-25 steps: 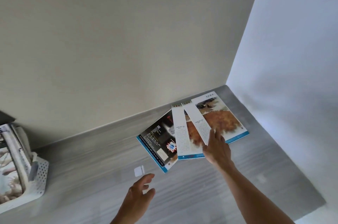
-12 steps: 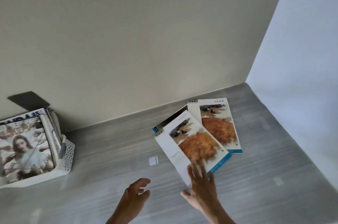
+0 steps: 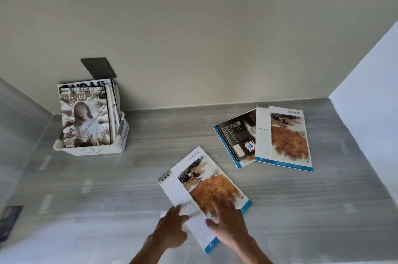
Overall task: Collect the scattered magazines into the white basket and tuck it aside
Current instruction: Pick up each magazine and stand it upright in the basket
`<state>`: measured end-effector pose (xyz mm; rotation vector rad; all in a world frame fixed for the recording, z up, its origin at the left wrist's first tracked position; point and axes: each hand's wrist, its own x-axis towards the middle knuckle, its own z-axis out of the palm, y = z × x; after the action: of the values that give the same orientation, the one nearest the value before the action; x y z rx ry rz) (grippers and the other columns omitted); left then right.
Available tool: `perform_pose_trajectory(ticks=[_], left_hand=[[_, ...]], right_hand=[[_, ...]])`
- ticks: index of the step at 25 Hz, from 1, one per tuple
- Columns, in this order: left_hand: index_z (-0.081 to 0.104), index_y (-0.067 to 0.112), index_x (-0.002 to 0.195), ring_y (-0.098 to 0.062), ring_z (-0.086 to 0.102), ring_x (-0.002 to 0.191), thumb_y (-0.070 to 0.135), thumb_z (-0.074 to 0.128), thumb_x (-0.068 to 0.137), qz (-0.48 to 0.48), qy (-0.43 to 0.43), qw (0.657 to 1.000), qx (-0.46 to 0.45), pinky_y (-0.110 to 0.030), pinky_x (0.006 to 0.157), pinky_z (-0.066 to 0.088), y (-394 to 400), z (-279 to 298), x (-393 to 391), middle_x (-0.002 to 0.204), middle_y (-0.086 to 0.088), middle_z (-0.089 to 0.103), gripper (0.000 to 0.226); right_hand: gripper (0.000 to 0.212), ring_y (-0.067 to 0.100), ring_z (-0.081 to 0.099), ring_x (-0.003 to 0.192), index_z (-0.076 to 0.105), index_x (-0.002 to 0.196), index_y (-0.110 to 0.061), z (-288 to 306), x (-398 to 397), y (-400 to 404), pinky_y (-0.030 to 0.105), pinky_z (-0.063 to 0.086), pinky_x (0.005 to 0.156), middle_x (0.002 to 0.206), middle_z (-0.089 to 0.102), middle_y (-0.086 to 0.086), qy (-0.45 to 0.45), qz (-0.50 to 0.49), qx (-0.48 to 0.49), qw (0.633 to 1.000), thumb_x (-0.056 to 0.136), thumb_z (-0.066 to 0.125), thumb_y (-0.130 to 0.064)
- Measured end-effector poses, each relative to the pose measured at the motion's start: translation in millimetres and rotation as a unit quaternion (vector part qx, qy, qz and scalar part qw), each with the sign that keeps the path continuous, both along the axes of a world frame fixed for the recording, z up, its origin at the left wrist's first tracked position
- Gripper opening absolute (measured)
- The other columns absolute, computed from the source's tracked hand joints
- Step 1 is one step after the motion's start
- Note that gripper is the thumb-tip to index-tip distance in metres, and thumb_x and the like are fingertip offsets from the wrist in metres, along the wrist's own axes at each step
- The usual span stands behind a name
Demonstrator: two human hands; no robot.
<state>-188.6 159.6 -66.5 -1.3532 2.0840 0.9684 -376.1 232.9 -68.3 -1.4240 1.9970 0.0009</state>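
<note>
A grey streaked counter (image 3: 150,177) runs into a pale corner. At centre left the white basket (image 3: 94,150) already holds upright magazines. At lower centre, one magazine (image 3: 204,188) has just been slid away from the two others (image 3: 265,136) at right; the left hand (image 3: 172,229) pinches its near edge while the right hand (image 3: 228,220) lies flat and open on it. The lift looks to come next.

The white basket (image 3: 94,148), perforated, holds upright magazines (image 3: 86,115). Well right of the white basket, two magazines lie flat, overlapping: a dark one (image 3: 235,137) under an orange-covered one (image 3: 284,136). A third magazine (image 3: 204,190) lies nearer, skewed.
</note>
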Motion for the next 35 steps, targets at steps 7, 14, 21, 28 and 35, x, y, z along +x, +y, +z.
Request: perform_pose_trajectory(ticks=[7, 14, 21, 28, 35], left_hand=[[0.037, 0.029, 0.144, -0.020, 0.003, 0.150, 0.031, 0.051, 0.087, -0.024, -0.005, 0.999, -0.033, -0.044, 0.120, 0.019, 3, -11, 17, 0.164, 0.000, 0.001, 0.059], [0.064, 0.014, 0.116, -0.019, 0.063, 0.104, 0.025, 0.074, 0.082, 0.366, 0.362, 0.846, 0.137, -0.037, 0.086, 0.048, -37, 63, 20, 0.116, -0.006, 0.067, 0.037], [0.065, 0.001, 0.101, -0.030, 0.060, 0.079, -0.007, 0.055, 0.086, 0.447, 0.525, 0.722, -0.051, -0.045, 0.074, 0.047, -110, 138, 107, 0.087, -0.022, 0.068, 0.020], [0.064, 0.003, 0.111, -0.033, 0.068, 0.092, 0.002, 0.057, 0.085, 0.334, 0.573, 0.747, 0.054, -0.051, 0.079, 0.057, -133, 153, 220, 0.099, -0.023, 0.071, 0.026], [0.070, 0.008, 0.102, -0.021, 0.067, 0.080, 0.000, 0.061, 0.082, 0.380, 0.531, 0.755, -0.070, -0.034, 0.072, 0.055, -168, 133, 290, 0.088, -0.012, 0.073, 0.023]], right_hand=[[0.058, 0.028, 0.058, 0.109, 0.045, 0.124, -0.020, 0, -38, -18, 0.034, 0.045, 0.085, 0.120, 0.060, 0.006, -0.001, -0.247, 0.071, 0.966, 0.072, 0.065, -0.038], [0.006, 0.020, 0.056, 0.053, 0.061, 0.075, -0.012, 62, 55, -51, 0.032, 0.045, 0.054, 0.062, 0.066, 0.008, -0.191, -0.200, -0.127, 0.953, 0.074, 0.064, -0.018], [0.029, -0.001, 0.047, 0.124, 0.056, 0.123, -0.033, 123, 172, -91, 0.018, 0.040, 0.101, 0.134, 0.051, -0.014, -0.248, 0.100, -0.330, 0.905, 0.094, 0.057, -0.035], [0.080, 0.028, 0.051, 0.125, 0.039, 0.143, -0.020, 91, 187, -157, 0.045, 0.033, 0.105, 0.133, 0.060, 0.004, -0.515, -0.365, -0.049, 0.774, 0.073, 0.070, 0.002], [0.024, 0.013, 0.064, 0.075, 0.077, 0.086, -0.016, 93, 214, -179, 0.027, 0.045, 0.065, 0.084, 0.077, -0.004, -0.426, -0.282, -0.165, 0.844, 0.077, 0.070, 0.005]])
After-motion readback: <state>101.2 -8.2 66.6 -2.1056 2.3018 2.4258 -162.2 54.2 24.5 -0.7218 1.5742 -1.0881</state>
